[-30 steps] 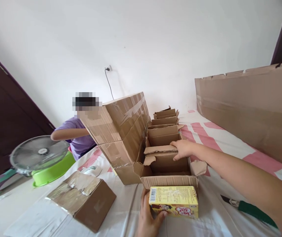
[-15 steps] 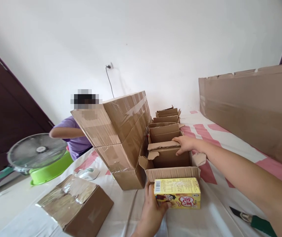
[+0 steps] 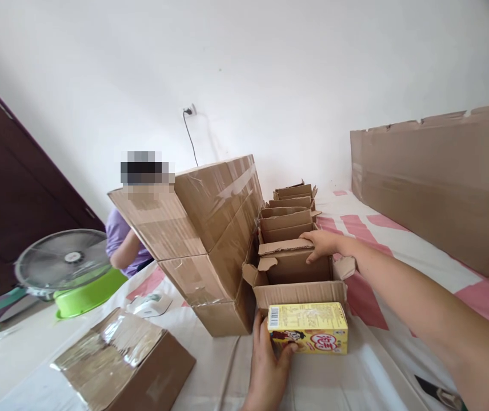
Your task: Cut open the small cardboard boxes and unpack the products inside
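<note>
And forward it went! Against the taped stack (image 3: 223, 234), the yellow carton (image 3: 313, 319) and the nearest open box (image 3: 300, 294) sat deeper than a second earlier, carton tucked right up to the box's near flap. The left hand (image 3: 270, 365) had it, grip pinching the carton's left end, thumb across the front, fingers round the side. Over at the back, the right hand (image 3: 324, 244) held its station just as before, grip closed over the torn far flap (image 3: 285, 247), fingers on top, thumb inside.

Big change on the left: the other person's arm (image 3: 124, 251), raised and level a second ago, had dropped behind the stack! The view had shifted too, leaving the knife (image 3: 428, 391) in the bottom right corner, its handle nearly out of the picture.

Now the lettering: two large red Chinese characters in a white badge, looking like 泡芙, with a cartoon figure alongside and a barcode on top; the small print was too fine to read.

The count: one yellow carton, one loose taped box (image 3: 128, 365), one fan (image 3: 62, 262), one green basin (image 3: 90, 294), three tiers at the stack's near end. The open boxes in the row overlapped too much for a sure number.
</note>
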Action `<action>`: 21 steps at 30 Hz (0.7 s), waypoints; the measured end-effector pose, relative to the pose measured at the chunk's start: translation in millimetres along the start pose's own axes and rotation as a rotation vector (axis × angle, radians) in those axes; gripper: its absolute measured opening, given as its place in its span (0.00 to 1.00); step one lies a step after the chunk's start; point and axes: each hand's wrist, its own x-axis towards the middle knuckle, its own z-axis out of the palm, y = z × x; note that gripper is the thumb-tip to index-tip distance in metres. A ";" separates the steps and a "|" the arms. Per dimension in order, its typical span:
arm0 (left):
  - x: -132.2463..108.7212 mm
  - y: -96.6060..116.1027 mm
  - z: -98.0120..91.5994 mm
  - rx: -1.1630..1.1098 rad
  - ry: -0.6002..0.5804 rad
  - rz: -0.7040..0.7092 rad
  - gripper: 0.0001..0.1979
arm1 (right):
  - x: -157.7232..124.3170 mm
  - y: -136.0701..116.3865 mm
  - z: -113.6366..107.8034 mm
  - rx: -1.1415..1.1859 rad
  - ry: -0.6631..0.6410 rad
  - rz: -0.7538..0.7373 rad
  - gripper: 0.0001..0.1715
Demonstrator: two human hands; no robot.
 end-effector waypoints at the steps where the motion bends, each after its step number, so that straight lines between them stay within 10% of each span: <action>1: 1.1 -0.7 -0.8 0.026 0.015 -0.007 0.29 | 2.6 1.8 0.4 0.001 0.005 0.004 0.45; 21: 8.8 5.8 -10.1 0.026 0.042 -0.055 0.14 | 2.0 14.0 11.2 0.336 0.179 0.035 0.49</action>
